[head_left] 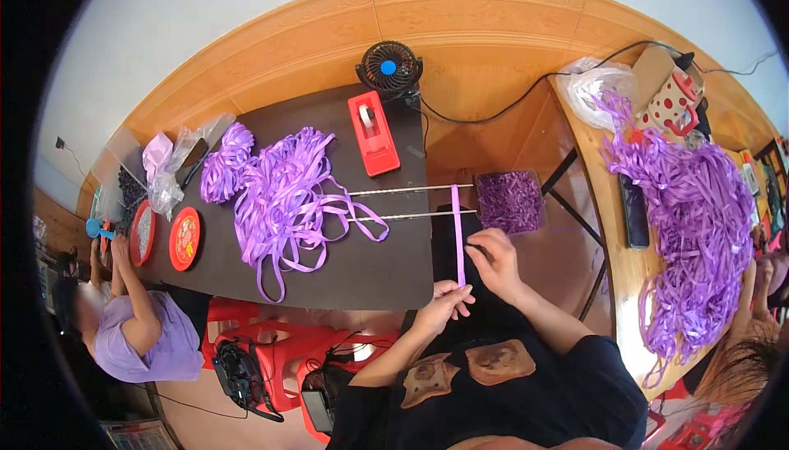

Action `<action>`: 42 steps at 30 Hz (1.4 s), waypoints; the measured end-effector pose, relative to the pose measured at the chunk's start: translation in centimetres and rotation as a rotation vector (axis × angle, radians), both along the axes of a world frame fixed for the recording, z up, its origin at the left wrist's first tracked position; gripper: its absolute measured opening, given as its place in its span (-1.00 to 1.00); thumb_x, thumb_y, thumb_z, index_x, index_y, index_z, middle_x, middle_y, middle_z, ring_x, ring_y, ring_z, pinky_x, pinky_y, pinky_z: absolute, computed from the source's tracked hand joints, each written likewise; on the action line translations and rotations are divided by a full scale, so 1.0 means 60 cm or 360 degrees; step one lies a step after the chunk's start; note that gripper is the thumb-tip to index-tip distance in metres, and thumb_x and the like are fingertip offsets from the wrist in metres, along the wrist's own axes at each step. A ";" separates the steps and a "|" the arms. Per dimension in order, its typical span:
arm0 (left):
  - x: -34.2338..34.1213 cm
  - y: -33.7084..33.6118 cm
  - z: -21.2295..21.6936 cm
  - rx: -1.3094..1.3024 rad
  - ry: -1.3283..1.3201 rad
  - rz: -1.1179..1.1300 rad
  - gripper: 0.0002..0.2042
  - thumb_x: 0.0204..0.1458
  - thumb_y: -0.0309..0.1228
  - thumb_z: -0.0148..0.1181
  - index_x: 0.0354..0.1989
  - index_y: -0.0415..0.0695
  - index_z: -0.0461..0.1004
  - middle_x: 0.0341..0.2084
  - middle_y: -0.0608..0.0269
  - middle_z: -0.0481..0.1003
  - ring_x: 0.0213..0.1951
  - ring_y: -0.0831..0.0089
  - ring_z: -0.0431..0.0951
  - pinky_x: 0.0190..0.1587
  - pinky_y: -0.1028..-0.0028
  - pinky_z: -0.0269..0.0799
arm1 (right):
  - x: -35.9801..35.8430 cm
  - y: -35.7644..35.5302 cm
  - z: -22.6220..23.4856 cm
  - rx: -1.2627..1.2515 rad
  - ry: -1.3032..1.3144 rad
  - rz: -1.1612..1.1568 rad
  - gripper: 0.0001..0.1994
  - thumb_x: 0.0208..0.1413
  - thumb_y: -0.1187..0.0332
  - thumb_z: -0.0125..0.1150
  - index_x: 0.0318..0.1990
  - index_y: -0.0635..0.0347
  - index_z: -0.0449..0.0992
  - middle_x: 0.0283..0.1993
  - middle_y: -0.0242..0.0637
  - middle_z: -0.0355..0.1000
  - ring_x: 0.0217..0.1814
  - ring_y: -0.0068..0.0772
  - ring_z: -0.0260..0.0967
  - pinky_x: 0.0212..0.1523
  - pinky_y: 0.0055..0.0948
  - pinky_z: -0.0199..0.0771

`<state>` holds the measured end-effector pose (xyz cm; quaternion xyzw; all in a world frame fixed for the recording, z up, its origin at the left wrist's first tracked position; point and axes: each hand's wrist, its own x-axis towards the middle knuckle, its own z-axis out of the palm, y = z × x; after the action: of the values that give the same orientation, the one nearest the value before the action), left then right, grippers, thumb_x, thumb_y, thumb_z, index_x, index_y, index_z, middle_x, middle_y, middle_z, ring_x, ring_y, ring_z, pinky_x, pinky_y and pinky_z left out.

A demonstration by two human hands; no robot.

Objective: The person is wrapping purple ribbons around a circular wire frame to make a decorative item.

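A flat purple ribbon [459, 236] runs from the ends of two thin metal rods [411, 216] down toward me. The rods stick out past the right edge of the dark table. At the ribbon's near end, my left hand [442, 309] pinches it between thumb and fingers. Just right of the strip is my right hand [495, 263], its fingers loosely bent and slightly apart, with nothing visible in them. A large tangled heap of purple ribbon [279, 195] lies on the table, with loops reaching over the rods.
Beyond the rods sits a clear bin [538, 224] of purple pieces. A red tape dispenser [375, 138], a small fan [389, 68] and a red plate [185, 239] are on the dark table [362, 273]. More ribbon [699, 228] covers the wooden table at right. Co-workers sit at both sides.
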<state>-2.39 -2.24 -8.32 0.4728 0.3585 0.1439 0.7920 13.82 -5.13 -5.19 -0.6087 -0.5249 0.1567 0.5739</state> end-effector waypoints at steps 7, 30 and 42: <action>-0.005 -0.001 -0.006 -0.0069 -0.0126 0.0020 -0.81 0.09 -0.33 0.13 -0.48 -0.16 0.49 -0.52 0.23 0.55 -0.66 0.59 0.46 -0.67 0.66 0.25 | 0.010 -0.017 0.011 0.0620 -0.1697 0.0100 -0.68 -0.28 0.29 0.11 -0.31 0.22 0.54 -0.15 -0.29 0.43 -0.12 -0.35 0.33 -0.17 -0.42 0.21; 0.107 0.043 -0.043 0.0221 -0.0275 0.0437 -0.70 0.06 -0.52 -0.01 0.01 -0.18 0.34 -0.36 0.30 0.51 -0.55 0.61 0.46 -0.51 0.65 0.30 | 0.060 0.101 0.151 0.0736 -0.1231 0.0102 -0.75 -0.43 0.46 0.13 -0.42 0.21 0.48 -0.35 -0.29 0.41 -0.33 -0.26 0.33 -0.34 -0.31 0.17; 0.196 0.110 -0.009 0.0292 -0.0621 0.1159 -0.62 0.14 -0.42 0.05 0.14 -0.12 0.25 -0.12 0.33 0.42 -0.20 0.68 0.40 -0.29 0.69 0.23 | 0.134 0.239 0.043 -0.0256 0.0592 0.0389 -0.86 -0.13 0.55 0.28 -0.63 0.30 0.46 -0.61 -0.42 0.37 -0.55 -0.61 0.24 -0.48 -0.56 0.23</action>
<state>9.40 4.36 -8.89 0.3477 0.3313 0.5324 0.6970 21.85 9.18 -2.64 -0.5450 -0.4658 0.3758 0.5872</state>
